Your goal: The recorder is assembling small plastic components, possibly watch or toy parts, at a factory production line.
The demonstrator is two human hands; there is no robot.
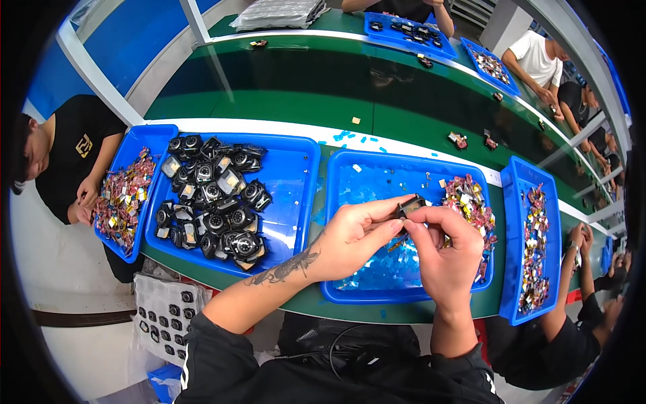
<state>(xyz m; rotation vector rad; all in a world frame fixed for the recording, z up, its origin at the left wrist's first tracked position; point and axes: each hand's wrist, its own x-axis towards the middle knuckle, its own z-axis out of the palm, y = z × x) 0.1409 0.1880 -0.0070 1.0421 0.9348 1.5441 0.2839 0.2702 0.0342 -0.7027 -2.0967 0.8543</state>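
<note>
Over the blue tray in front of me [410,296], my left hand [346,239] holds a small black watch housing [412,203] between thumb and fingers. My right hand [449,252] is closed, with its thumb and forefinger pinched at the housing's near edge. Whatever lies between those right fingertips is hidden. Beneath the hands, the tray is scattered with blue film scraps [367,273]. A heap of small reddish circuit parts with flex cables [464,195] fills its right side, partly behind my right hand.
Left of my forearm is a blue tray [286,202] of black watch housings [215,195]. Blue trays of small parts flank the bench, left [124,202] and right [535,236]. Beyond a white rail runs a green belt [269,87] with loose parts. Co-workers sit on both sides and opposite.
</note>
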